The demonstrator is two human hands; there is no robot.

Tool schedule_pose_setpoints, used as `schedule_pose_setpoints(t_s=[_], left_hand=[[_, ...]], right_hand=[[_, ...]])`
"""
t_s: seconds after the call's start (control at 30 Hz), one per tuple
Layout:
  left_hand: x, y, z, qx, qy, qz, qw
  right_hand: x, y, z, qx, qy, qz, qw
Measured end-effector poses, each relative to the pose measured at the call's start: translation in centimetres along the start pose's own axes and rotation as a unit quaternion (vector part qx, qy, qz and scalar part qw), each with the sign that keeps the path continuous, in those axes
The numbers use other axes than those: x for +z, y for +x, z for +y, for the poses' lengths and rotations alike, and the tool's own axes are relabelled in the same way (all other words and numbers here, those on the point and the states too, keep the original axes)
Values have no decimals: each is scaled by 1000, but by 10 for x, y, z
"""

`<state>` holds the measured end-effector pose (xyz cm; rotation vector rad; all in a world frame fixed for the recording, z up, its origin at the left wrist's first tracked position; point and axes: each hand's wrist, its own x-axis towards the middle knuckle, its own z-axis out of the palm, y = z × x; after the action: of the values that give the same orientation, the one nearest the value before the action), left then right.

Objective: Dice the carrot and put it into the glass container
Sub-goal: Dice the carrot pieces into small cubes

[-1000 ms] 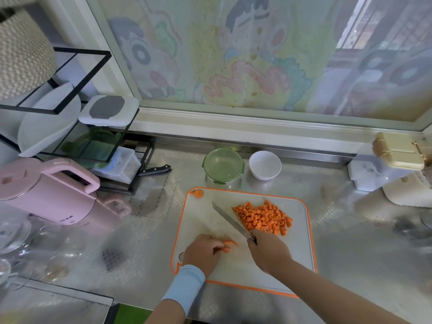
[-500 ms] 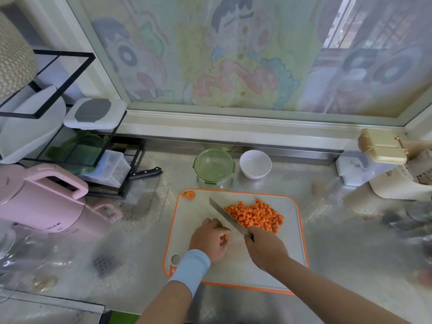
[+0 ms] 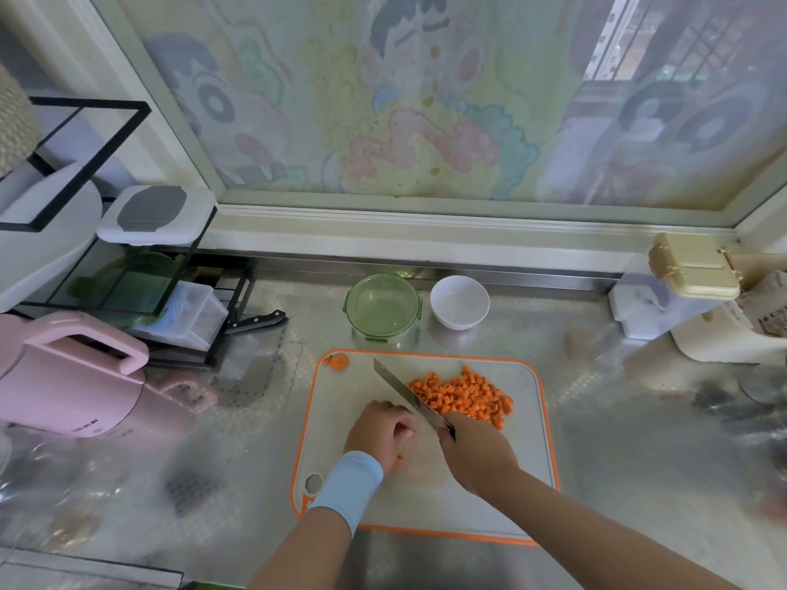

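Observation:
A pile of diced carrot (image 3: pixel 464 396) lies on the right half of the white, orange-rimmed cutting board (image 3: pixel 524 474). My right hand (image 3: pixel 479 455) grips a knife (image 3: pixel 404 391) whose blade slants up-left, just left of the pile. My left hand (image 3: pixel 381 432), with a light blue wristband, is curled over the last carrot strips; a bit of orange (image 3: pixel 398 462) shows below the palm. A carrot end (image 3: pixel 337 361) lies at the board's far left corner. The glass container (image 3: pixel 382 307) with a green lid stands behind the board.
A white bowl (image 3: pixel 459 302) sits right of the container. A pink kettle (image 3: pixel 64 379) and a black rack (image 3: pixel 127 266) with a knife handle (image 3: pixel 255 322) stand at the left. White and beige containers (image 3: pixel 681 291) stand at the right. The metal counter surrounds the board.
My left hand has closed over the carrot strips and hides them almost fully. The knife has stayed beside it. The camera has shifted, so everything sits slightly differently in view.

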<state>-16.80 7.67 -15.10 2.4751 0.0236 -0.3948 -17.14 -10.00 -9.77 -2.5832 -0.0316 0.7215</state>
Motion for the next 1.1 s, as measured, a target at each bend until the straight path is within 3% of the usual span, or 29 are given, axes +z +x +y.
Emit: schedule_pose_setpoints(t_s=[0.1, 0.27, 0.4, 0.5, 0.67, 1.1], left_hand=[[-1, 1, -6, 11, 53, 43, 998], [-6, 2, 0, 71, 199, -10, 977], [-2, 6, 7, 41, 235, -16, 971], [-4, 9, 8, 3, 196, -12, 980], [-20, 19, -10, -55, 138, 63, 987], [-22, 18, -24, -141, 33, 39, 989]], right_hand=[[1, 3, -1, -4, -1, -1, 1000], [3, 7, -2, -8, -2, -3, 1000], [4, 9, -2, -8, -3, 0, 1000], [3, 11, -1, -3, 1, -6, 1000], [2, 11, -1, -3, 0, -17, 1000], [19, 10, -4, 15, 10, -32, 999]])
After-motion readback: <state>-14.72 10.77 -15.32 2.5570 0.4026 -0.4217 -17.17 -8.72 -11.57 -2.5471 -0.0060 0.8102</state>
